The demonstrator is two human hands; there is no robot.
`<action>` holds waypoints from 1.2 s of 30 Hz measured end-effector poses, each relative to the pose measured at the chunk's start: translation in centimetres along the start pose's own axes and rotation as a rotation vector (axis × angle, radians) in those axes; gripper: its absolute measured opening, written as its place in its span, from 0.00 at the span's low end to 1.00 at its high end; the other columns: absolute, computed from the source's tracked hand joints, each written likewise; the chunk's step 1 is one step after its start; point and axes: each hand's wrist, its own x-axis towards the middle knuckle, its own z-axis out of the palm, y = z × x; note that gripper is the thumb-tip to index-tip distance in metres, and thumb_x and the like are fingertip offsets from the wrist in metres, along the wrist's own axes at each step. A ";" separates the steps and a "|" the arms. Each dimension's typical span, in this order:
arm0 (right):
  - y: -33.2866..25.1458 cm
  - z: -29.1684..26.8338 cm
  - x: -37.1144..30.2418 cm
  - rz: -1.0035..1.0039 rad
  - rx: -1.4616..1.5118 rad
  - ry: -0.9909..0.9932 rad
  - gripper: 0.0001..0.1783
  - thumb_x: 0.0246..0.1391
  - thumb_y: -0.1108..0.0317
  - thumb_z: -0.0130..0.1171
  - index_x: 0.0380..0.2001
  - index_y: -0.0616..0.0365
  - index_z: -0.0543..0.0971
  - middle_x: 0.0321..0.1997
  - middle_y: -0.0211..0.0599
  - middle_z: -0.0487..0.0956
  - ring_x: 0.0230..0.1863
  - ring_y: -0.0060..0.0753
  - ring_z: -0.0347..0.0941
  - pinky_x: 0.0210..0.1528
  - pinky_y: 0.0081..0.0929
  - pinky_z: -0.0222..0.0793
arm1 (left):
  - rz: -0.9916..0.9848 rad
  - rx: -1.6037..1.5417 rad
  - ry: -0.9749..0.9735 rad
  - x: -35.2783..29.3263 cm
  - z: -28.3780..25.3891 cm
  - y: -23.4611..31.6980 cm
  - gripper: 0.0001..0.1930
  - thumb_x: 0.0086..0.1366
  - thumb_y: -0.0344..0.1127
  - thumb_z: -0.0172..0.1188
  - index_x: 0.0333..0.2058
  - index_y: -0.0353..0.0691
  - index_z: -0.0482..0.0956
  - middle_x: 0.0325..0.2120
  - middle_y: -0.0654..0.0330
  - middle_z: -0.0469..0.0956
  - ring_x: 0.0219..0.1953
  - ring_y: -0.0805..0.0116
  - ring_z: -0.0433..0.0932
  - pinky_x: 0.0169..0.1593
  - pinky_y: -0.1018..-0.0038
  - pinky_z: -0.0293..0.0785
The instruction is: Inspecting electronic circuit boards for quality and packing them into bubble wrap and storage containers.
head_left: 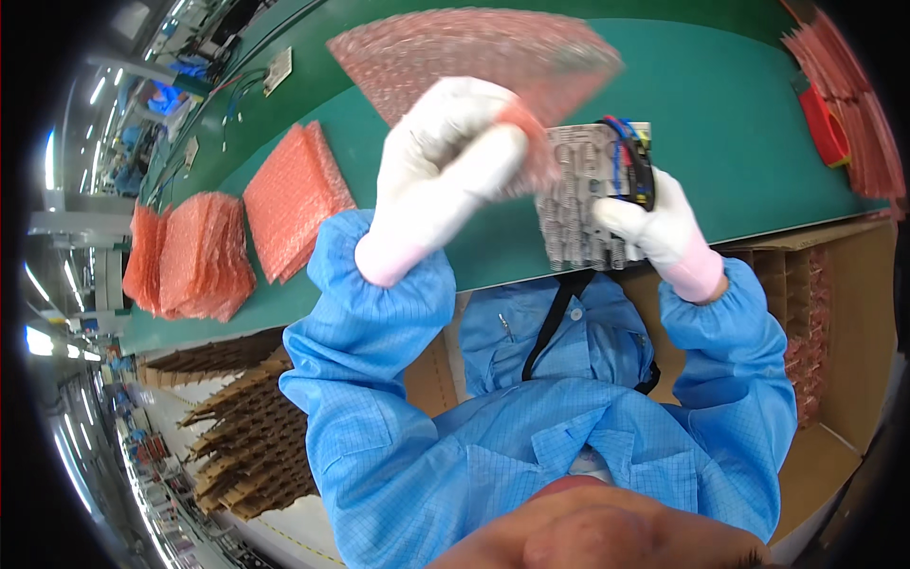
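My left hand (441,171), in a white glove, is raised over the green table and closed on a pink bubble-wrap bag (474,52). The bag fans out away from me and is smeared by motion. One crumpled end of it comes out by my fingertips. In my right hand (659,228), also gloved, is a flat grey metal unit (573,190) with an uneven, ribbed face. Black, blue and red cables (633,166) are bundled on its right side, under my fingers. The unit is held near the table's front edge, just right of the bag's lower end.
Stacks of pink bubble bags (289,204) lie at the left, with more bags (858,114) at the far right beside a red and yellow object (823,123). Below the table, an open cardboard box (844,379) stands right, cardboard dividers (251,427) left.
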 end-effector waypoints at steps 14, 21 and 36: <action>1.0 0.2 0.8 -0.235 0.064 -0.072 0.27 0.47 0.66 0.70 0.49 0.62 0.73 0.42 0.37 0.76 0.37 0.24 0.72 0.36 0.24 0.69 | 0.565 0.098 -0.019 1.6 -3.3 3.8 0.44 0.51 0.44 0.70 0.62 0.32 0.58 0.57 0.53 0.67 0.54 0.61 0.70 0.53 0.67 0.70; 2.1 0.7 1.1 -0.279 0.090 -0.101 0.29 0.46 0.68 0.70 0.52 0.63 0.72 0.49 0.40 0.76 0.46 0.28 0.72 0.45 0.29 0.71 | -0.219 -0.305 -0.493 1.3 2.2 -2.7 0.41 0.47 0.33 0.74 0.60 0.34 0.65 0.56 0.55 0.71 0.57 0.65 0.70 0.59 0.67 0.68; -0.7 -3.5 2.3 -0.466 -0.083 0.015 0.24 0.50 0.73 0.64 0.52 0.64 0.73 0.47 0.39 0.78 0.46 0.26 0.75 0.48 0.25 0.72 | -0.196 -0.349 0.021 -0.1 1.2 -6.3 0.25 0.56 0.26 0.67 0.52 0.34 0.72 0.48 0.56 0.77 0.49 0.64 0.77 0.53 0.67 0.76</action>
